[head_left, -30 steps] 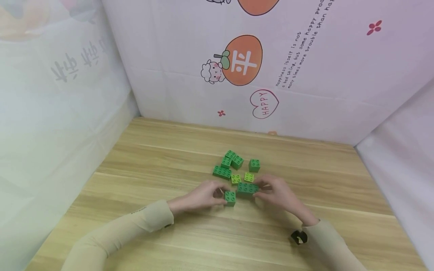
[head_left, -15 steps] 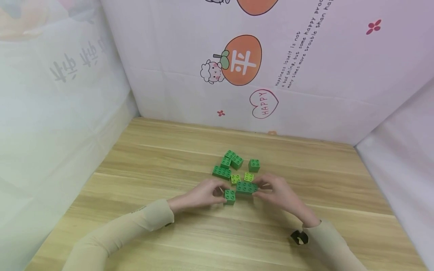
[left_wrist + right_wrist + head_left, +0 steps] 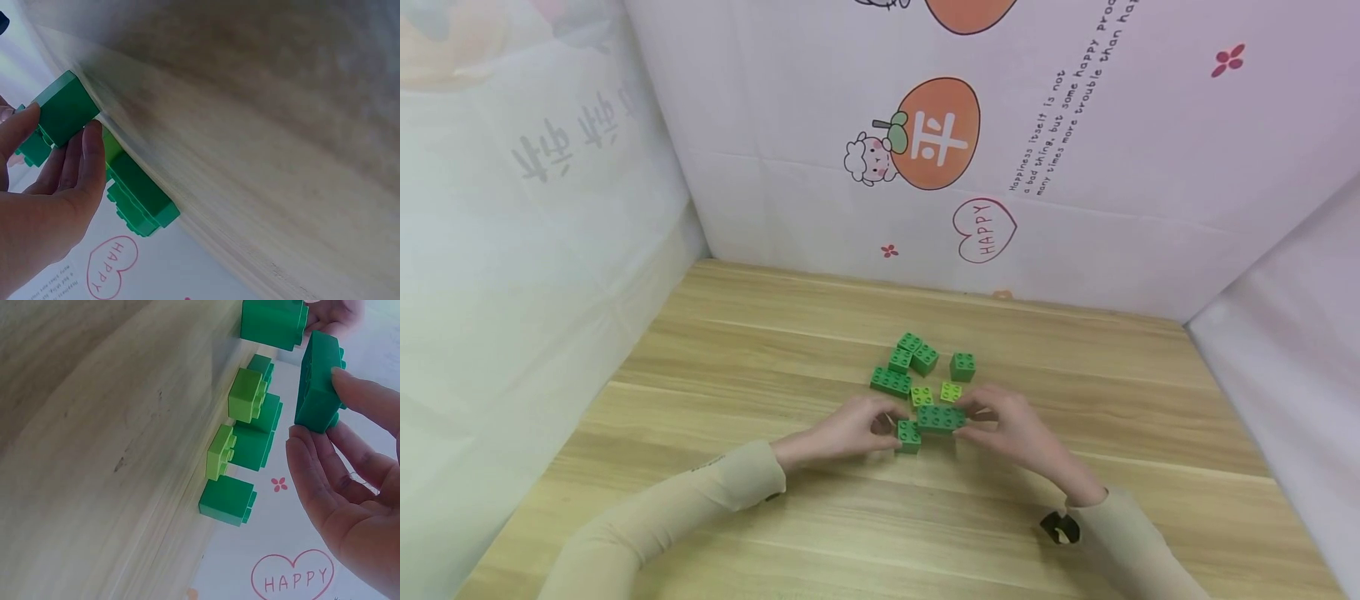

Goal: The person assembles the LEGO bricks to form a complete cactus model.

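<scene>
Near the middle of the table, my left hand [image 3: 853,429] pinches a square green toy brick [image 3: 908,437] between thumb and fingers, studs up. That same brick [image 3: 67,109] shows its smooth side in the left wrist view. My right hand [image 3: 1018,429] holds a longer green brick [image 3: 940,418] by its right end. In the right wrist view this long brick [image 3: 319,381] hangs off the tabletop, its studs facing away from the wood. Its left end overlaps the square brick's right edge in the head view. Just behind sit two lime-green bricks, one left [image 3: 922,397] and one right [image 3: 951,392].
Farther back on the wooden table [image 3: 775,325] are a long green brick [image 3: 891,382] and several square green bricks [image 3: 925,358], with one apart on the right [image 3: 962,367]. Printed cloth [image 3: 790,167] walls the table's back and sides. A black object [image 3: 1062,528] is by the right cuff.
My right hand has shifted the long brick slightly left, so it now overlaps the square brick's edge. My left hand stays almost still with its brick.
</scene>
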{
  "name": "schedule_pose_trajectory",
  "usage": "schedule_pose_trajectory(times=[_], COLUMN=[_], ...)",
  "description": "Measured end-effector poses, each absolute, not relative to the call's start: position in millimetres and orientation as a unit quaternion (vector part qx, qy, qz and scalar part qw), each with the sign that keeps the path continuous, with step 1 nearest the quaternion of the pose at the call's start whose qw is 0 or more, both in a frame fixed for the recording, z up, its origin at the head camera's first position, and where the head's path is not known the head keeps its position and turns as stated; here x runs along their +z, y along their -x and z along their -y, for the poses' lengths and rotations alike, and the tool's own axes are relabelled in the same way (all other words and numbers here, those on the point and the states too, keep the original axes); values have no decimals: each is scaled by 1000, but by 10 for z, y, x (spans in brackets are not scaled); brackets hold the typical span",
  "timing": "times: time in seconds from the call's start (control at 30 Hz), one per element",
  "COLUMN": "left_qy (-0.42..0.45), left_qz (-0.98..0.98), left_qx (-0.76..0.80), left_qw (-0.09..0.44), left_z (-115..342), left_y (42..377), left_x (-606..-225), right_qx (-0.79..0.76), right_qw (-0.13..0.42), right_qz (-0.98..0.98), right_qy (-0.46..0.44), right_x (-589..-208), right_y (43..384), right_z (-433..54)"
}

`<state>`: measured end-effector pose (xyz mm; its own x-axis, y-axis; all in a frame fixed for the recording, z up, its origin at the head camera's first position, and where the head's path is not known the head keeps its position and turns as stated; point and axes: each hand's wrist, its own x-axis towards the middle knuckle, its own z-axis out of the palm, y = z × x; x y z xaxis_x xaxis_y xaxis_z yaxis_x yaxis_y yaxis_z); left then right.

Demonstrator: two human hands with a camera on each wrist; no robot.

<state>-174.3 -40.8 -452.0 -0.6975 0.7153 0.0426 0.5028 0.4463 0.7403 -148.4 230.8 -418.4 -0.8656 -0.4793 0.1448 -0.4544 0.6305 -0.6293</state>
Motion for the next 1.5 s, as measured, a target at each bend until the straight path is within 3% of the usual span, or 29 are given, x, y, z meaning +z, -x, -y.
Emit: schedule_pose_trajectory(times=[1.5], left_qy=[-363], left_qz=[-839], left_qx=[381], left_qw=[140], left_z=[410], left_y=[1757], left_x=[-4512], right_qx=[-334], right_qw=[8], right_qz=[-894], right_qy=[297], right_x=[-4245], right_y=[1455], right_z=[-2109])
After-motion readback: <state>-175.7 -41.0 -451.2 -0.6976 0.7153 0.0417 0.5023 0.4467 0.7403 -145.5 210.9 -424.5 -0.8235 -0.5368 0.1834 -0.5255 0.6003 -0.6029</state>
